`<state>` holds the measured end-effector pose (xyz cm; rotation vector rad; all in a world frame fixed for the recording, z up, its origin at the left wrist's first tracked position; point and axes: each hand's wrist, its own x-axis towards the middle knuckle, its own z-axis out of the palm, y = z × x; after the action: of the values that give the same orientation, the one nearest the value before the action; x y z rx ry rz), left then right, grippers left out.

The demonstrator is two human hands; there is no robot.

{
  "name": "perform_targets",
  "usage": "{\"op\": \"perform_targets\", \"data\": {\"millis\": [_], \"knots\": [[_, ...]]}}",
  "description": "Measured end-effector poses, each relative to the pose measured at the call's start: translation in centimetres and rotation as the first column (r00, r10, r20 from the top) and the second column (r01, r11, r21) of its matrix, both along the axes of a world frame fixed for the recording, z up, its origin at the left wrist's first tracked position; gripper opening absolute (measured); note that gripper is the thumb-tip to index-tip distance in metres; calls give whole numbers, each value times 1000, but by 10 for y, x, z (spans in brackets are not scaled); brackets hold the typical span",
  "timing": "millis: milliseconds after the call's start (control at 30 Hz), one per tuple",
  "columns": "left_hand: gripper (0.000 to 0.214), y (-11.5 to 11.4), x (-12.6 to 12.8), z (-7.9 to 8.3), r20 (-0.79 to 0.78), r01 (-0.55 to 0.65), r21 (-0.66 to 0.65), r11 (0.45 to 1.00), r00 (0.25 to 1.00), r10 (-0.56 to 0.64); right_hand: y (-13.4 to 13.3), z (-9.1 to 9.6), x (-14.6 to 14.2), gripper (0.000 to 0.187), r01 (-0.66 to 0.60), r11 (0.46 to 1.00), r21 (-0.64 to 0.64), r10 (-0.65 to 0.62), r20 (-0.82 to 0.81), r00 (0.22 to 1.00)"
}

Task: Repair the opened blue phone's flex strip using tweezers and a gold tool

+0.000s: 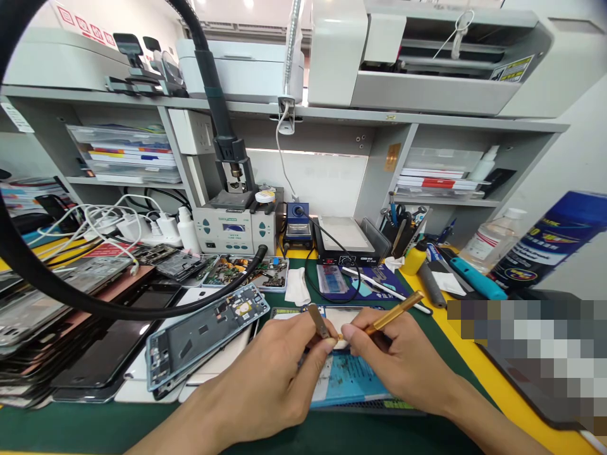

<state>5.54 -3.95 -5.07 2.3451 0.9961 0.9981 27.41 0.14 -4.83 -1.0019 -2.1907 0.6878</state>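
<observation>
My left hand [279, 366] is closed around metal tweezers [318, 321], whose tips point down toward a small part between my fingertips. My right hand [393, 360] pinches a gold-coloured tool handle [396, 312] that slants up to the right. Both hands meet over an opened phone [348, 379] lying on a blue mat at the table's front centre. The small gold part [339, 337] they touch is mostly hidden by my fingers.
A phone frame [203, 338] lies left of my hands beside stacked screens [71, 341]. A rework station [236, 230], heating plate [344, 237], parts trays [246, 272], a bottle [496, 237] and blue spray can [550, 237] stand behind. A thick black hose [118, 306] arcs across the left.
</observation>
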Motion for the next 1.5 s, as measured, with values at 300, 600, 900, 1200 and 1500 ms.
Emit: {"op": "perform_targets", "data": {"millis": [300, 600, 900, 1200, 1500], "knots": [[21, 2, 1, 1, -1, 4, 10, 1000, 1000, -4, -1, 0, 0, 41, -5, 1000, 10, 5, 4, 1000], [20, 0, 0, 1, -11, 3, -11, 1000, 1000, -3, -3, -1, 0, 35, -14, 1000, 4, 14, -3, 1000], [19, 2, 1, -1, -30, -7, -20, 1000, 1000, 6, -3, -1, -1, 35, -38, 999, -2, 38, -15, 999], [16, 0, 0, 1, -22, -8, -29, 1000, 1000, 8, -2, -3, 0, 34, -59, 998, -22, 59, -13, 998], [16, 1, 2, 1, -15, -7, -33, 999, 1000, 6, -2, -4, 2, 32, -60, 998, -3, 60, -15, 998]]}}
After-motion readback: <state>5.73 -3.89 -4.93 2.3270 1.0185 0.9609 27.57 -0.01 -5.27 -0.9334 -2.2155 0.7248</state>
